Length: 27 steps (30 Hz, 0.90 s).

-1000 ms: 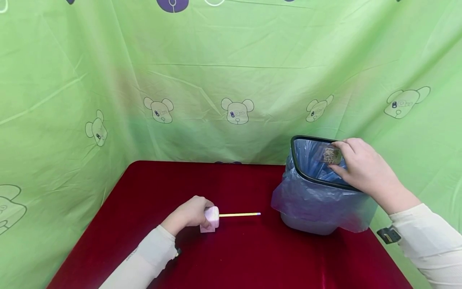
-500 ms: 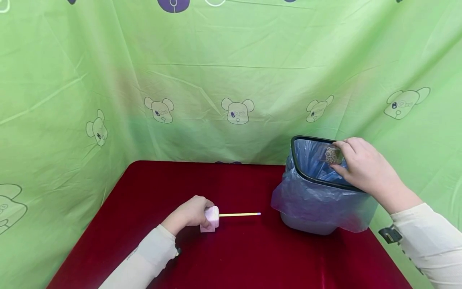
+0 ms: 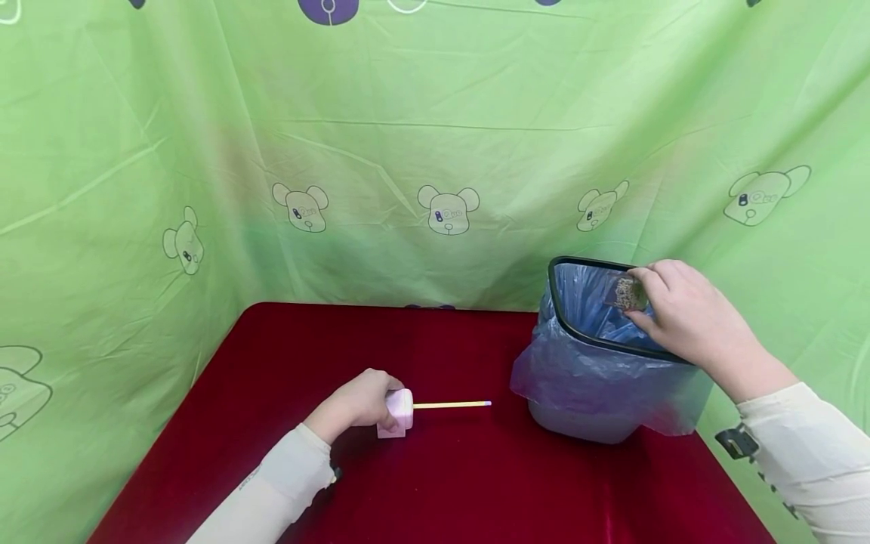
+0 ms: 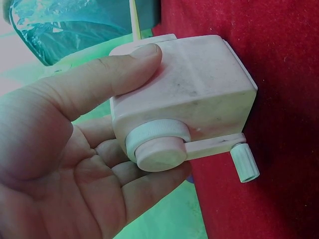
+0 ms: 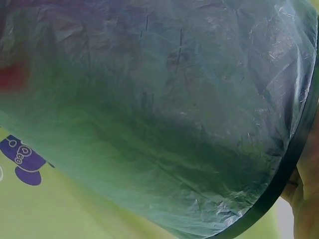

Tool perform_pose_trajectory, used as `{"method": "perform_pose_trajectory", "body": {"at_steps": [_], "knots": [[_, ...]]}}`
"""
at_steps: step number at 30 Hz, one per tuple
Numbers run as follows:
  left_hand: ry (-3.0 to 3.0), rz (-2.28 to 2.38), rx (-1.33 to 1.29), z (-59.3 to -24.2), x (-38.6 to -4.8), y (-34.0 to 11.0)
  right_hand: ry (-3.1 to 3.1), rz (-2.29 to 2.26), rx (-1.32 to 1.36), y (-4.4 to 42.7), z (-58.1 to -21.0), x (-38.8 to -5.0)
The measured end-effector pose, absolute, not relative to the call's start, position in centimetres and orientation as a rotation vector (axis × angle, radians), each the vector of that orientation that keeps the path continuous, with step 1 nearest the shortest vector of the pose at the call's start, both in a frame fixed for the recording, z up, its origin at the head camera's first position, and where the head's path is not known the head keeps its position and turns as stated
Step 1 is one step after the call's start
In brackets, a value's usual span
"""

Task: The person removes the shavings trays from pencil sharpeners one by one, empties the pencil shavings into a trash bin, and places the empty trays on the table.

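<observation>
Tray [image 3: 628, 293] is pinched by right hand [image 3: 686, 313] over bin [image 3: 578, 423] | sharpener [image 4: 194, 69] is gripped by left hand [image 3: 362, 397], pencil [image 3: 451, 405] protruding | tray best tipped fully, tapped lightly, inside rim [image 3: 594, 339]

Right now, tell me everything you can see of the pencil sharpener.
The pencil sharpener is a pale pink rounded box, apparently plastic, with smudges. One end carries a ribbed collar and a crank arm with a handle. The left hand grips it between thumb and fingers. A yellow pencil projects from the opposite end. Whether it touches the red tabletop below is unclear.
</observation>
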<state>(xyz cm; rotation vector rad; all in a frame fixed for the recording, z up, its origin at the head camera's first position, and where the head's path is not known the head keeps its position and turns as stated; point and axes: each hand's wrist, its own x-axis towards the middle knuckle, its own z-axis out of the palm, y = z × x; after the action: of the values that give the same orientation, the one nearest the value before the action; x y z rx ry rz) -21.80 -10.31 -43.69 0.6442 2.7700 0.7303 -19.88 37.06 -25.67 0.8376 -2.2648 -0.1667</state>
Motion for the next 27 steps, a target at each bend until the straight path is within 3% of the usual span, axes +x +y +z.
{"method": "perform_pose_trajectory", "body": {"at_steps": [27], "knots": [[2.776,0.738,0.660,-43.61,-21.64,-10.42,-2.254,-0.209,0.872,37.38,-25.99,-20.05]]}}
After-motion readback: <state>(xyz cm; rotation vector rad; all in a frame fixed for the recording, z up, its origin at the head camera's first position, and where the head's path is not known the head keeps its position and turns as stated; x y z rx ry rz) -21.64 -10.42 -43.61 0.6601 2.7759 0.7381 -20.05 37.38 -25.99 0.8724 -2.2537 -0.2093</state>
